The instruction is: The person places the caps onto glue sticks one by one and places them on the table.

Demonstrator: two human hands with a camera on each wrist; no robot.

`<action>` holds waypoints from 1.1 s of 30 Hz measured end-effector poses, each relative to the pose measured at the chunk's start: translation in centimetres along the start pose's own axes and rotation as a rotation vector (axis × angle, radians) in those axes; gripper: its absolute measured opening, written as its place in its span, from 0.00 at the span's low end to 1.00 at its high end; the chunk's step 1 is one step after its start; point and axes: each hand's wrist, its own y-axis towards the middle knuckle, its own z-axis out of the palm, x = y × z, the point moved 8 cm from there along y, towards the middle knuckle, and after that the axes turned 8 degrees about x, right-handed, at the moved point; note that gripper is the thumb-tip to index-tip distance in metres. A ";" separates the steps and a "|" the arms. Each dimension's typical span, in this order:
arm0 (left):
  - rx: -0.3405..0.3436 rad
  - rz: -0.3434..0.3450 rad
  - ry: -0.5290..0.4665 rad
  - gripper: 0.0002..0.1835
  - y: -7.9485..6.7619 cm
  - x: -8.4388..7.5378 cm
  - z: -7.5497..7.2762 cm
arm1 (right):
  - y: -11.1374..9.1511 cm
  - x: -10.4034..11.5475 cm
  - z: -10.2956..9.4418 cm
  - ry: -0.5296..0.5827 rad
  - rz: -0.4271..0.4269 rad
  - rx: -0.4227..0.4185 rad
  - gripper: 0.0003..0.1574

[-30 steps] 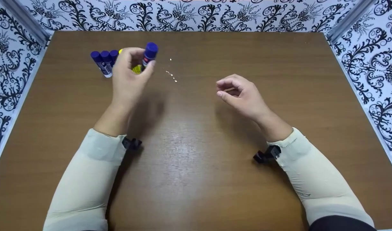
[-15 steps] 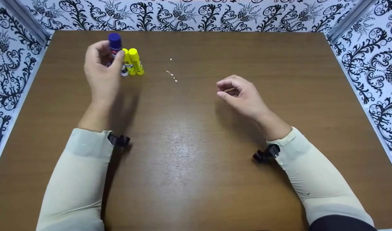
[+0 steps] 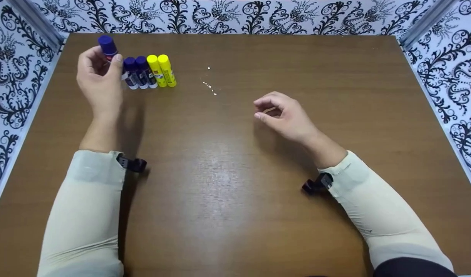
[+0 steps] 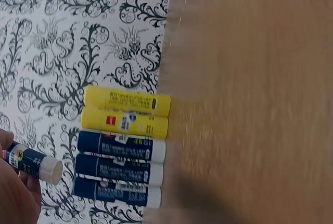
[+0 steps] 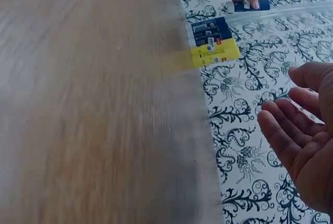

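My left hand [image 3: 99, 86] pinches a blue glue stick [image 3: 108, 46] between thumb and fingers, cap upward. It is held off the table, at the left end of a row of glue sticks. Three blue glue sticks [image 3: 141, 73] stand side by side there, then two yellow glue sticks [image 3: 166, 71] at the right end. In the left wrist view the white base of the held blue glue stick [image 4: 32, 162] shows beside the row, apart from it. My right hand [image 3: 287, 117] hovers over the middle of the table, fingers loosely bent and holding nothing.
A brown wooden table [image 3: 220, 154] spans the view. Small white specks [image 3: 210, 88] lie right of the row. Patterned black-and-white panels [image 3: 235, 17] rise behind the table and along both sides.
My left hand has carried the blue glue stick leftward, from right of the row past it to its left end, uncovering the row. My right hand has hardly moved.
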 end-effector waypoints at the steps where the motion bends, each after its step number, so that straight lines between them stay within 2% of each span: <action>1: -0.009 -0.005 -0.003 0.11 0.1 0.1 -0.2 | 0.1 0.1 0.1 -0.003 0.001 0.008 0.17; 9: -0.040 -0.059 0.021 0.11 1.4 1.5 -2.0 | 0.6 0.5 0.9 -0.016 -0.005 0.036 0.17; 20: -0.072 -0.108 0.072 0.11 3.2 4.2 -4.0 | 1.6 1.3 1.8 -0.037 -0.017 0.073 0.16; 33: -0.056 -0.280 0.238 0.11 4.0 6.6 -5.3 | 2.3 1.7 3.6 -0.066 -0.024 0.132 0.16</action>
